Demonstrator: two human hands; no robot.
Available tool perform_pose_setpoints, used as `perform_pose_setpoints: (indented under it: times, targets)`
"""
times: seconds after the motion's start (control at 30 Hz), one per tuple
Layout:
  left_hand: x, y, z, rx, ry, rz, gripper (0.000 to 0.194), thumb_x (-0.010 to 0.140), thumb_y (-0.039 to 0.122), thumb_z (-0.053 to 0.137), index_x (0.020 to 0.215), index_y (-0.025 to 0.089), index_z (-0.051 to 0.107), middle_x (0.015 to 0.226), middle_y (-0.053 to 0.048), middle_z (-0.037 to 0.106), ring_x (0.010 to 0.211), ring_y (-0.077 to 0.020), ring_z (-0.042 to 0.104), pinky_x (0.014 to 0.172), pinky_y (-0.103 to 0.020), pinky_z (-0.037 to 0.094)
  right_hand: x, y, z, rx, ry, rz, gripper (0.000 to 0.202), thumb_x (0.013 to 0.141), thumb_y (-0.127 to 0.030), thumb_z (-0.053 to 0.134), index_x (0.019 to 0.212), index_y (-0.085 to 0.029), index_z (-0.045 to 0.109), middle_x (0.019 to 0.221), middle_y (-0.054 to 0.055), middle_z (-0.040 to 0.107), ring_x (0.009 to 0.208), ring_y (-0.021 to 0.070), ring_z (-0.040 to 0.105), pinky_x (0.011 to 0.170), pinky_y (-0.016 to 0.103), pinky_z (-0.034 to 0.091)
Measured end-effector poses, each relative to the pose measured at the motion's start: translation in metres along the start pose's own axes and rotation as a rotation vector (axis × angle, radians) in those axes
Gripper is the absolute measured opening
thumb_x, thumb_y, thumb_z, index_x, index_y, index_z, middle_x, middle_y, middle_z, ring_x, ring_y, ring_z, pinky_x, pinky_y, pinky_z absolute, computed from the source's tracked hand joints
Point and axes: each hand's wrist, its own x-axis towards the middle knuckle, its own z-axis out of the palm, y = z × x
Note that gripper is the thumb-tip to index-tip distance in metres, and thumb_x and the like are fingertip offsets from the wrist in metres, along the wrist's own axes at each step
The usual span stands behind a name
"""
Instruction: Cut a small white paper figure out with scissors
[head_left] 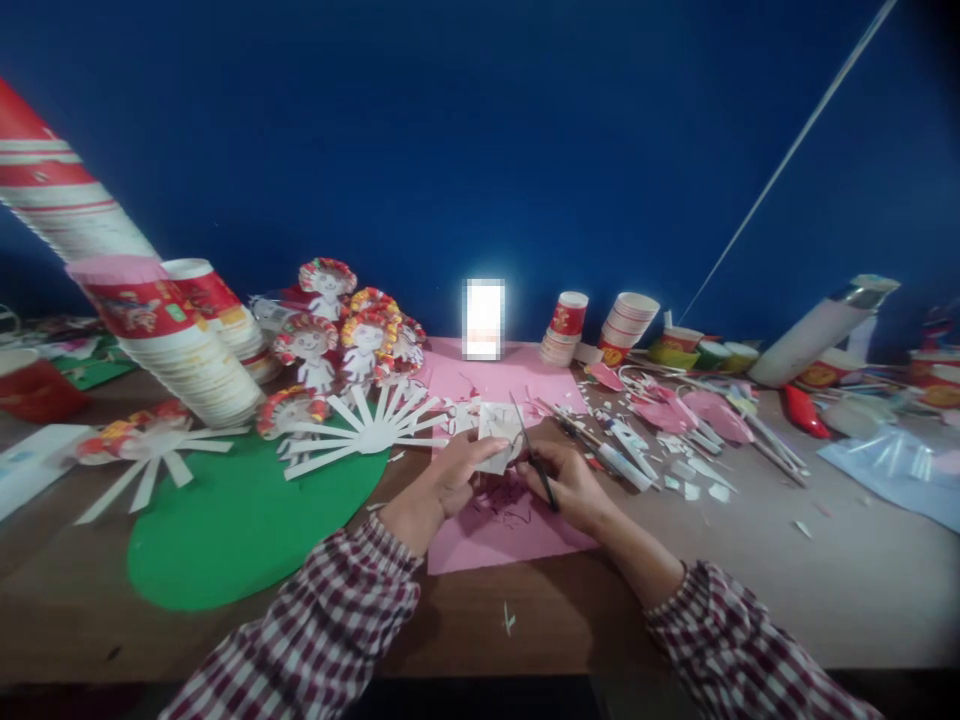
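Over a pink sheet (510,545), my left hand (454,478) pinches a small piece of white paper (493,455) that has dark lines drawn on it. My right hand (571,488) is closed around the dark handle of a pair of scissors (534,455). The scissors' blades point up and away, at the right edge of the paper. Whether they cut into it I cannot tell. Small dark and white scraps lie on the pink sheet below both hands. To the left is a white paper cup cut into splayed strips (373,436).
Stacked paper cups (180,360) lean at the left, beside a green sheet (247,520) and several paper figures with red-yellow rims (367,340). A bright pixelated rectangle (484,320) stands at the back. Pens (615,460), paper scraps and a white bottle (817,335) occupy the right.
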Motion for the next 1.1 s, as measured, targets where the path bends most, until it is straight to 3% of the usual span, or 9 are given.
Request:
perform_pose_setpoints:
  times: [0.3, 0.57, 0.8, 1.1]
  targets:
    - [0.0045, -0.0008, -0.0004, -0.027, 0.139, 0.029, 0.021, 0.062, 0.018, 0.072, 0.08, 0.012, 0.062, 0.064, -0.003, 0.064, 0.052, -0.012, 0.058, 0.051, -0.023, 0.047, 0.0001, 0.0023, 0.0, -0.054, 0.01, -0.012, 0.027, 0.081, -0.04, 0.059, 0.079, -0.014, 0.059, 0.069, 0.002, 0.053, 0.064, 0.0132, 0.047, 0.056, 0.023, 0.038]
    - [0.0048, 0.0, -0.0003, 0.021, 0.139, 0.046, 0.024, 0.058, 0.023, 0.076, 0.076, 0.012, 0.064, 0.059, -0.002, 0.063, 0.048, -0.0114, 0.055, 0.047, -0.022, 0.042, -0.0005, 0.0008, 0.0019, -0.038, 0.015, -0.006, 0.027, 0.081, -0.041, 0.059, 0.078, -0.014, 0.058, 0.067, 0.001, 0.052, 0.062, 0.0127, 0.045, 0.054, 0.022, 0.037]
    - [0.002, 0.001, 0.0043, -0.034, 0.121, 0.062, 0.031, 0.053, 0.02, 0.079, 0.079, 0.009, 0.068, 0.065, -0.006, 0.068, 0.057, -0.0153, 0.062, 0.058, -0.026, 0.048, 0.0, 0.0038, 0.0054, 0.04, 0.017, 0.028, 0.027, 0.078, -0.039, 0.064, 0.083, -0.014, 0.06, 0.068, 0.001, 0.055, 0.061, 0.0121, 0.047, 0.055, 0.022, 0.039]
    - [0.001, -0.0002, 0.0068, -0.041, 0.14, 0.034, 0.028, 0.054, 0.019, 0.078, 0.079, 0.009, 0.068, 0.067, -0.006, 0.069, 0.056, -0.0143, 0.061, 0.055, -0.025, 0.046, 0.0003, 0.0069, 0.004, 0.035, 0.011, 0.002, 0.023, 0.079, -0.036, 0.064, 0.085, -0.014, 0.061, 0.066, 0.0, 0.053, 0.065, 0.0138, 0.049, 0.058, 0.023, 0.04]
